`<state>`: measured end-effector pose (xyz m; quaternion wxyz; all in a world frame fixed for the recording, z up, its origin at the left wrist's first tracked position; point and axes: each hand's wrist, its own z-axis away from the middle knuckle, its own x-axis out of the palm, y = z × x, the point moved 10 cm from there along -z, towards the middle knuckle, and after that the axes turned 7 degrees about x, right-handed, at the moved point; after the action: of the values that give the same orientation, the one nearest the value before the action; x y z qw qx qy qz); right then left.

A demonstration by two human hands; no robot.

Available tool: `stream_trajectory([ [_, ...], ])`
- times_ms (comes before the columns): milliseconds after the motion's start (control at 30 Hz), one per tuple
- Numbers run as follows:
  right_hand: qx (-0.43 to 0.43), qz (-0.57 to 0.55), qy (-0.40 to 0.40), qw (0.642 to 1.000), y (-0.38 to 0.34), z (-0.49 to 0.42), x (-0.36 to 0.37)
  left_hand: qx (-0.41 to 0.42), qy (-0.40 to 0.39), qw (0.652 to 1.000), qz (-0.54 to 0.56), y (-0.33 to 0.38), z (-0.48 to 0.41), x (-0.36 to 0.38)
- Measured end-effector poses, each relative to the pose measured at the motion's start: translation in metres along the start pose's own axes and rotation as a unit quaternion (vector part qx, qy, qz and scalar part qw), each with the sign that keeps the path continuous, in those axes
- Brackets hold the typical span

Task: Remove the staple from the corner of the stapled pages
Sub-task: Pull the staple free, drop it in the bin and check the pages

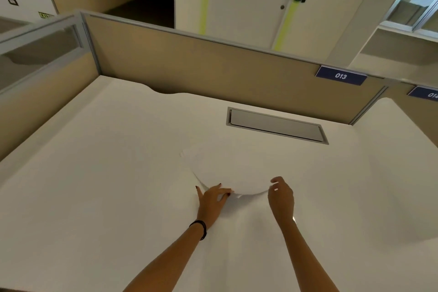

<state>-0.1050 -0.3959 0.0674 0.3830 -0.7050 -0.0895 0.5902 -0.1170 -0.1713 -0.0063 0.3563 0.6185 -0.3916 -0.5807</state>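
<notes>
White stapled pages lie on the white desk, hard to tell from its surface. Their near edge bows upward between my hands. My left hand lies on the desk at the pages' near left corner, fingers spread, fingertips touching the lifted edge. My right hand is at the near right part of the pages, fingers curled at the edge; whether it grips the paper is unclear. The staple is too small to see.
A grey cable hatch is set into the desk behind the pages. Beige partition walls close the desk at the back and left. A blue sign reading 013 hangs on the partition at the right.
</notes>
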Motion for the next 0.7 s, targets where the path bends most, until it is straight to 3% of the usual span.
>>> stream_trajectory([
  [233,-0.063,-0.206,-0.046,0.975,-0.078,-0.005,0.002,0.007,0.031,0.987,0.157,0.056,-0.037,-0.022],
  [333,-0.093,-0.221,-0.050,0.970,-0.102,-0.001,0.002,0.005,0.030,0.977,0.212,0.073,-0.048,-0.029],
  [500,-0.061,-0.262,-0.063,0.961,-0.114,-0.006,0.007,0.004,0.030,0.958,0.285,0.091,-0.060,-0.040],
  [700,-0.079,-0.238,-0.049,0.967,-0.141,-0.017,-0.004,0.014,0.010,0.954,0.300,0.106,-0.073,-0.049],
])
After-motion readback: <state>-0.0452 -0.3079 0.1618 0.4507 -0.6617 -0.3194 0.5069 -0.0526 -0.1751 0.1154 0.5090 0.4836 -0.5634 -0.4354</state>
